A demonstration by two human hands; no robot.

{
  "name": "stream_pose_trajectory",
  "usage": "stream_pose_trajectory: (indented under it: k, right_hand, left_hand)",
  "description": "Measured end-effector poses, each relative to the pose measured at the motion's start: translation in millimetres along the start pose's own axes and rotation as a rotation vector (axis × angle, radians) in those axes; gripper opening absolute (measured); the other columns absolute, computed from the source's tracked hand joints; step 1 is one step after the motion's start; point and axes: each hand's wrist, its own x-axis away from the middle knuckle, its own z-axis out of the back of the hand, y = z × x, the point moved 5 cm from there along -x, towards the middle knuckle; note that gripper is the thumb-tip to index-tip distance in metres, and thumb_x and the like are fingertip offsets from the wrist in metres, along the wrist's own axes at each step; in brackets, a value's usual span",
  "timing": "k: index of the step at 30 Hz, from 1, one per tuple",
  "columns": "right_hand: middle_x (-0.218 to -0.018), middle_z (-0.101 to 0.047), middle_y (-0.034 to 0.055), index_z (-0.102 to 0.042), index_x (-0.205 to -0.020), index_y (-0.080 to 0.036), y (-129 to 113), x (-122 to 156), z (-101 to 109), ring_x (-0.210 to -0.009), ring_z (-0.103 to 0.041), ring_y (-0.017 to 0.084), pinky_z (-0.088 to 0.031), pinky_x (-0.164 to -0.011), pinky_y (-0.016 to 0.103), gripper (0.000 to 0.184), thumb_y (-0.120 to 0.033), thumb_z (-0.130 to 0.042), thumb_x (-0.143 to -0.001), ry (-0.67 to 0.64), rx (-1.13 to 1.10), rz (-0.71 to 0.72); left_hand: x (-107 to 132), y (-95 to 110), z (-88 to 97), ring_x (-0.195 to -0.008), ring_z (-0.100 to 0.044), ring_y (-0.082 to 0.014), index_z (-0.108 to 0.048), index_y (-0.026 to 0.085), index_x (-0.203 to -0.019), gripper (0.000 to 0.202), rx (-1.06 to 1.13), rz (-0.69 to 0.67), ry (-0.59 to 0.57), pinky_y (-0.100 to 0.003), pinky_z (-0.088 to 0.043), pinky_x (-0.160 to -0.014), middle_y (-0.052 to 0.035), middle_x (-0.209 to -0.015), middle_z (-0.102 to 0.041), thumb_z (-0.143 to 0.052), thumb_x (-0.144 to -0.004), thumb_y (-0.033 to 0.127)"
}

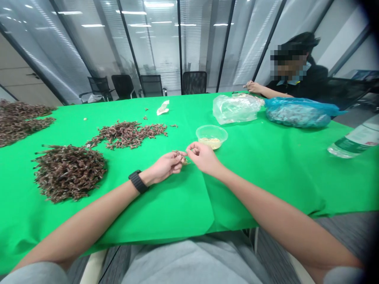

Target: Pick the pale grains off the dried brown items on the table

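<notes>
My left hand (168, 166), with a black watch strap (138, 182) at the wrist, is closed around small dried brown pieces that show at its fingertips. Beside it my right hand (204, 157) is pinched, its fingertips meeting those of the left; what it pinches is too small to make out. Just behind the right hand stands a clear plastic bowl (220, 136) with pale yellowish bits at its bottom. A heap of dark brown, twig-like dried pieces (69, 171) lies left of my left arm. Farther back, a looser spread of similar pieces (127, 134) covers the cloth.
More brown pieces (20, 120) are piled at the far left. A crumpled white paper (163, 107), a clear plastic bag (235, 109), a filled blue bag (299, 112) and a tilted bottle (355, 138) rest on the green cloth (251, 177). Another person (308, 79) sits at back right.
</notes>
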Motion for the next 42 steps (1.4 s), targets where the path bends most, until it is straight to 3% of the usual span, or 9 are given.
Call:
stream_pose_trajectory:
  k: [4, 9, 13, 25, 31, 37, 42]
  right_hand:
    - [-0.054, -0.048, -0.0076, -0.059, -0.086, -0.02, -4.3, 2.4, -3.2, -0.049, -0.039, 0.01, -0.029, -0.054, 0.026, 0.013, -0.032, -0.059, -0.09, -0.039, 0.007, 0.044]
    - [-0.059, -0.061, -0.0046, -0.06, -0.091, -0.02, -5.0, 5.3, -9.5, -0.05, -0.048, 0.011, -0.034, -0.057, 0.025, 0.01, -0.029, -0.057, -0.094, -0.094, 0.061, 0.108]
    - [-0.06, -0.063, -0.0037, -0.059, -0.092, -0.02, -7.0, 7.3, -11.4, -0.052, -0.051, 0.011, -0.036, -0.06, 0.026, 0.011, -0.029, -0.054, -0.097, -0.102, 0.123, 0.168]
    - [-0.063, -0.065, -0.0001, -0.061, -0.095, -0.019, -13.6, 9.8, -12.2, -0.057, -0.053, 0.014, -0.035, -0.062, 0.028, 0.005, -0.022, -0.056, -0.094, -0.107, 0.312, 0.203]
    - [-0.052, -0.061, -0.0041, -0.063, -0.083, -0.02, -10.8, 8.6, -9.7, -0.048, -0.048, 0.011, -0.034, -0.057, 0.025, 0.011, -0.026, -0.06, -0.092, -0.122, 0.1, 0.087]
    - [-0.051, -0.059, -0.0052, -0.065, -0.08, -0.02, -10.0, 7.6, -8.1, -0.047, -0.044, 0.01, -0.032, -0.055, 0.025, 0.012, -0.027, -0.063, -0.09, -0.095, 0.105, 0.074]
    - [-0.05, -0.054, -0.0055, -0.064, -0.078, -0.02, 1.1, 6.7, -11.6, -0.045, -0.039, 0.01, -0.026, -0.05, 0.026, 0.017, -0.033, -0.063, -0.089, -0.128, 0.051, -0.039]
  left_hand:
    - [-2.3, -1.7, -0.9, -0.054, -0.039, -0.0052, -0.059, 0.013, -0.09, 0.029, -0.147, -0.068, -0.042, -0.02, -0.035, -0.047, -0.0006, -0.08, -0.054, -0.071, -0.09, 0.039]
    - [-3.8, -2.7, -2.8, -0.047, -0.036, -0.0054, -0.055, 0.015, -0.087, 0.041, -0.317, -0.109, -0.042, -0.019, -0.033, -0.044, 0.0053, -0.063, -0.047, -0.068, -0.09, 0.053]
    - [-3.0, -6.0, -3.5, -0.042, -0.029, -0.0045, -0.053, 0.017, -0.088, 0.04, -0.368, -0.06, -0.046, -0.017, -0.026, -0.041, 0.0097, -0.052, -0.038, -0.064, -0.093, 0.055]
    - [-1.2, -9.0, -3.7, -0.039, -0.029, -0.0046, -0.049, 0.019, -0.089, 0.043, -0.386, -0.041, -0.039, -0.016, -0.024, -0.039, 0.0106, -0.05, -0.038, -0.062, -0.092, 0.059]
    - [-1.2, -8.7, -1.6, -0.038, -0.034, -0.0056, -0.054, 0.017, -0.089, 0.047, -0.552, -0.075, -0.045, -0.017, -0.027, -0.038, 0.0091, -0.049, -0.04, -0.055, -0.094, 0.063]
    - [1.0, -3.6, -0.6, -0.039, -0.034, -0.0057, -0.056, 0.017, -0.087, 0.044, -0.708, -0.116, -0.019, -0.017, -0.028, -0.039, 0.0084, -0.051, -0.04, -0.049, -0.098, 0.059]
    - [3.5, 2.0, -2.4, -0.042, -0.04, -0.0078, -0.059, 0.017, -0.085, 0.04, -0.897, -0.198, 0.01, -0.019, -0.031, -0.043, 0.0058, -0.053, -0.045, -0.044, -0.102, 0.05]
